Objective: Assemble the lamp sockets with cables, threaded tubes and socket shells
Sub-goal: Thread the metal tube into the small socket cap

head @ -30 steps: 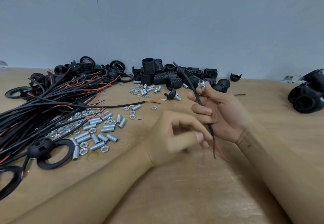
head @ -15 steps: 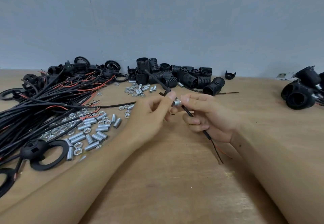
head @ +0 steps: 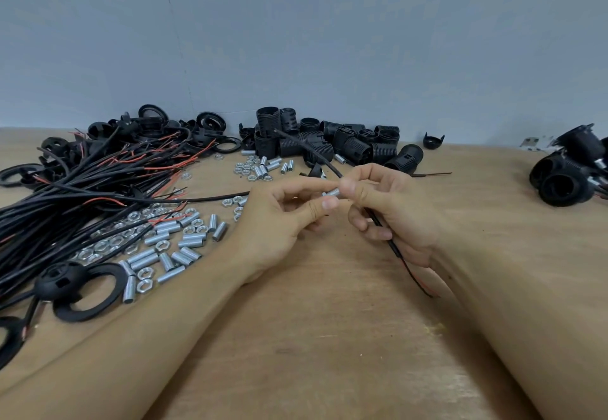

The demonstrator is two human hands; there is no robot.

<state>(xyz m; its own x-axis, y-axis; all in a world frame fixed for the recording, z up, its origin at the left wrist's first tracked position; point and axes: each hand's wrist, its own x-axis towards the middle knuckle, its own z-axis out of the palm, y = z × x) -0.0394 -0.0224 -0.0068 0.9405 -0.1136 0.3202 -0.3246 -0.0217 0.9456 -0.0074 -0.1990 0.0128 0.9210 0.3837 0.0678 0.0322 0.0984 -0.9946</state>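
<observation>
A short silver threaded tube (head: 332,193) sits on a black cable (head: 307,148) above the middle of the wooden table (head: 329,337). My left hand (head: 283,222) pinches the tube between thumb and forefinger. My right hand (head: 391,212) holds the cable just behind the tube, thumb and forefinger at the tube's end. The cable runs up and left toward the socket shells and down through my right palm, ending in thin red and black wires (head: 419,283).
A bundle of black and red cables (head: 75,195) lies at the left. Loose threaded tubes and nuts (head: 164,245) are scattered beside it. Black socket shells (head: 329,146) pile up by the wall. Black rings and caps (head: 82,291) lie front left; finished sockets (head: 569,176) sit at right.
My left hand rose from the table to meet my right hand and took hold of the tube on the cable. The cable now tilts lower and to the left.
</observation>
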